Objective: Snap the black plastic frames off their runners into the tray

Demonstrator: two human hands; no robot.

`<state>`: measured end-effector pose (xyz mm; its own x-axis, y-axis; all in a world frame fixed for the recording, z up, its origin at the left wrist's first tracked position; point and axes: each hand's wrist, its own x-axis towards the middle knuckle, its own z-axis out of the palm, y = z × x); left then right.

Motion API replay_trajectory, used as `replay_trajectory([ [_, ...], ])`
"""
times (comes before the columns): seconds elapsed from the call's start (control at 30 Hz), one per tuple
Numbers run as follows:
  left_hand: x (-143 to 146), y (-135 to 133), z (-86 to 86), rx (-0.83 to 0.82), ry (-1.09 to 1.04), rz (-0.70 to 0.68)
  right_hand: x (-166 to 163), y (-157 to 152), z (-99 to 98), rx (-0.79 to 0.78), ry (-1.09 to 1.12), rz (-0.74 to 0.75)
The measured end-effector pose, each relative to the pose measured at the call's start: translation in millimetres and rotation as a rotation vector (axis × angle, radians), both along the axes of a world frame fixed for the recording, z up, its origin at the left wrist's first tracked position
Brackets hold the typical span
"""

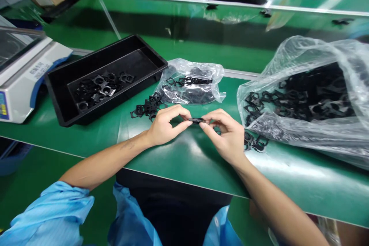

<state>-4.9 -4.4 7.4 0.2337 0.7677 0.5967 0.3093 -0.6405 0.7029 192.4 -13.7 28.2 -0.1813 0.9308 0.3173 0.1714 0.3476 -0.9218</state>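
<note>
Between both hands, just over the green table, is a small black plastic part [196,120], seen edge-on; whether it is one piece or two pressed together I cannot tell. My left hand [169,123] pinches its left end between thumb and forefinger. At the other end, the thumb and fingers of my right hand [226,132] are closed on it. Beyond my left hand lies a loose pile of black ring-shaped parts [148,107]. A few more black parts [256,142] lie to the right of my right hand, partly hidden by it.
A black tray [138,78] with several black parts stands at the left, beside a white scale [34,80]. Behind my hands lies a small clear bag [196,92] of parts. A large open plastic bag [300,130] of parts fills the right. The table's front edge [184,181] runs before me.
</note>
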Motion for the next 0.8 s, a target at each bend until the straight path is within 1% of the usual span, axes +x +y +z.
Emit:
replay_trajectory([
  [0.13,1.1,0.0,-0.9,-0.038,-0.055,-0.031,0.5,1.9,-1.6,-0.126,0.051,-0.007],
  [0.23,0.0,1.4,-1.3,-0.089,-0.073,-0.064,1.9,4.6,-1.2,-0.18,0.069,0.024],
  [0.37,0.0,2.3,-1.8,-0.168,-0.105,-0.108,4.1,8.4,-0.3,-0.176,0.106,0.089],
  [0.47,1.5,1.5,-2.8,-0.207,-0.124,-0.106,4.1,8.6,-0.3,-0.205,0.103,0.07],
  [0.53,2.0,1.0,-3.2,-0.203,-0.115,-0.079,3.2,7.1,-0.5,-0.211,0.086,0.023],
  [0.63,1.1,1.1,-2.9,-0.155,-0.07,-0.051,1.8,4.4,-0.9,-0.17,0.045,-0.034],
  [0.7,0.3,1.4,-2.6,-0.129,-0.048,-0.06,1.4,3.6,-1.2,-0.153,0.022,-0.043],
  [0.8,-0.2,1.2,-3.0,-0.135,-0.039,-0.081,1.7,4.3,-1.5,-0.185,0.035,-0.016],
])
